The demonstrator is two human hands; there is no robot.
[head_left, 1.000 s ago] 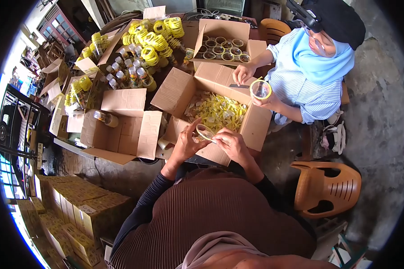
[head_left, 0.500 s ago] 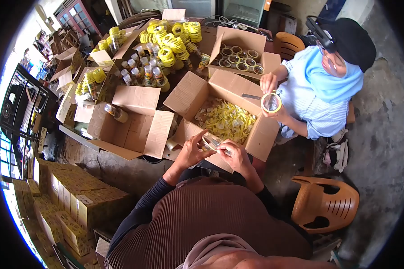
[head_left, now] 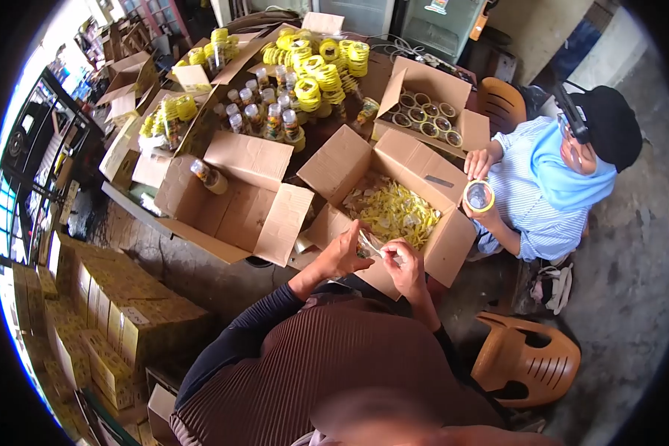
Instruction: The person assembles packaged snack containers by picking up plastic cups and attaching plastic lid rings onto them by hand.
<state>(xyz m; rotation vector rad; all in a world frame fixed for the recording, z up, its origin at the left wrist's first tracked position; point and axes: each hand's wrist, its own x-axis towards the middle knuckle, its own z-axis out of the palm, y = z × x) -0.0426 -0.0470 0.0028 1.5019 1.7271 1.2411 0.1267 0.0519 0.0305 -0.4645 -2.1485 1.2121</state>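
Between my two hands is a small clear, pale-rimmed item [head_left: 369,244], too small to identify fully. My left hand [head_left: 342,254] holds its left side, thumb and fingers curved around it. My right hand [head_left: 404,266] pinches at its right edge. Both hands are over the near flaps of a cardboard box [head_left: 442,241] that holds many yellow and clear scraps [head_left: 398,208]. To the left stands another open box [head_left: 230,212] with one jar-like container [head_left: 209,177] inside.
A co-worker [head_left: 550,178] at the right holds a yellow-rimmed round container [head_left: 479,195]. Behind are a box of round containers [head_left: 424,117], bottles [head_left: 271,123] and yellow rings [head_left: 308,93]. An orange chair [head_left: 528,360] stands at lower right; stacked cartons [head_left: 126,297] at left.
The view has shifted, so the table and boxes appear lower and farther right. My hands still hold the clear item, which is now tilted differently. The co-worker still holds the round container.
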